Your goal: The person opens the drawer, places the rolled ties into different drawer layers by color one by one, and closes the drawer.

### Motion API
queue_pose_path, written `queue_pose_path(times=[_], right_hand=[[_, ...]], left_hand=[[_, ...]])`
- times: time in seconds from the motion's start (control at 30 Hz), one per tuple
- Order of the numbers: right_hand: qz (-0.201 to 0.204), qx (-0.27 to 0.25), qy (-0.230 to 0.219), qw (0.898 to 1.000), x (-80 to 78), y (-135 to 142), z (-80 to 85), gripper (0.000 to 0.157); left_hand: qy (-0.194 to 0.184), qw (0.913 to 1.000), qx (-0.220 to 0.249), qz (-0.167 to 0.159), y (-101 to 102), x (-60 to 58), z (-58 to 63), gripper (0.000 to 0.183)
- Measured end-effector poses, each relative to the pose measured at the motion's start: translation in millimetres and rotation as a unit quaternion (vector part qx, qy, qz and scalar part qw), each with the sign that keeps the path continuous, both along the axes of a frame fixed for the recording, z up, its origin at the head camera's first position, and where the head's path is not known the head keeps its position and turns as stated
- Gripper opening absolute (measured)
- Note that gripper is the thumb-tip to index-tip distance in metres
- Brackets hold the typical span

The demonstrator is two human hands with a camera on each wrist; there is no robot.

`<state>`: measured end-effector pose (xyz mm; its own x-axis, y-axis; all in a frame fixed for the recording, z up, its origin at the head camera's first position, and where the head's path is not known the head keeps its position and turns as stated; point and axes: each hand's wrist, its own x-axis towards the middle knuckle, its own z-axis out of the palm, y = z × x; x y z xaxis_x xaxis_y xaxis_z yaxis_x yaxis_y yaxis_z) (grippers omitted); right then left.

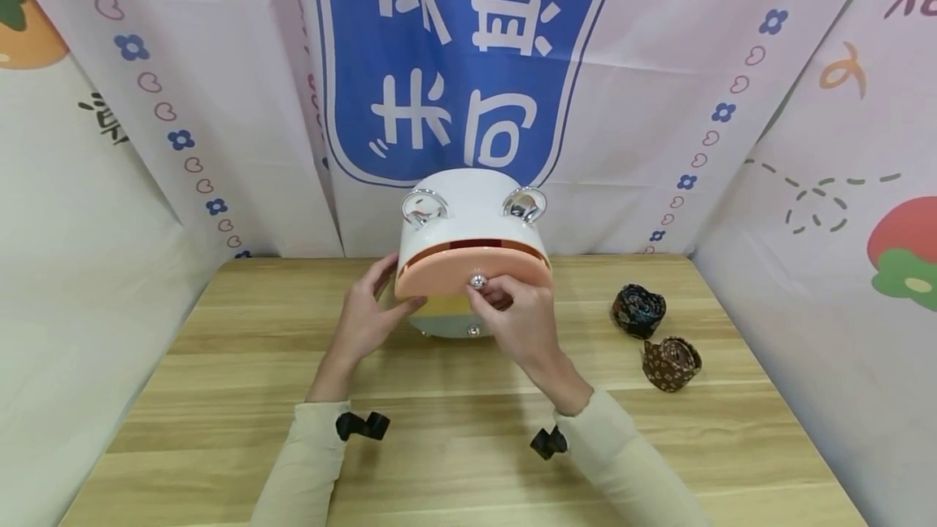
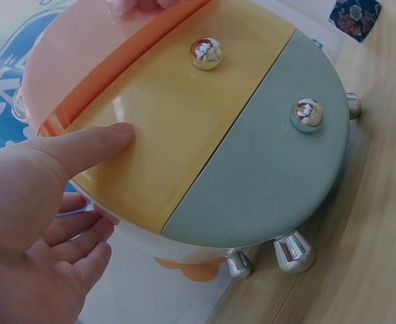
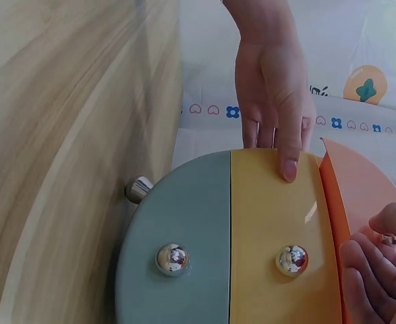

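Head view looks forward and down; close wrist views share the yellow drawer (image 2: 177, 128).

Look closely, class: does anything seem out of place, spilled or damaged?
Nothing looks spilled or damaged. Only the peach top drawer stands out: it juts beyond the yellow drawer and green drawer, which sit flush. That is hardly odd, as the right hand pinches its silver knob.
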<state>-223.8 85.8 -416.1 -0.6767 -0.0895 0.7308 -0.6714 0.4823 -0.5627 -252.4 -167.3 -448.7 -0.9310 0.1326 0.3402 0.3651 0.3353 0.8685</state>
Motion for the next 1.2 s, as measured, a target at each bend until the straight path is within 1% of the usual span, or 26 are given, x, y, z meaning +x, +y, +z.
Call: queue_pose_path(times=[0.33,0.6,1.0,1.2], right_hand=[[-0.014,0.020,-0.015,1.000,-10.9,0,4.6,0.014],[-0.014,0.034,-0.009,0.999,-15.0,-2,6.6,0.014],[-0.024,0.044,-0.012,0.999,-17.6,1,6.4,0.015],[-0.031,0.055,-0.007,0.998,-18.7,1,7.5,0.017]], left_hand=[[-0.013,0.9999,0.000,0.006,2,0.8,0.2,0.084],[-0.012,0.9997,-0.008,0.018,-2,0.5,-1.8,0.084],[-0.020,0.9997,-0.008,0.008,1,0.0,1.8,0.086],[-0.020,0.9997,-0.006,0.011,2,-1.0,2.0,0.086]])
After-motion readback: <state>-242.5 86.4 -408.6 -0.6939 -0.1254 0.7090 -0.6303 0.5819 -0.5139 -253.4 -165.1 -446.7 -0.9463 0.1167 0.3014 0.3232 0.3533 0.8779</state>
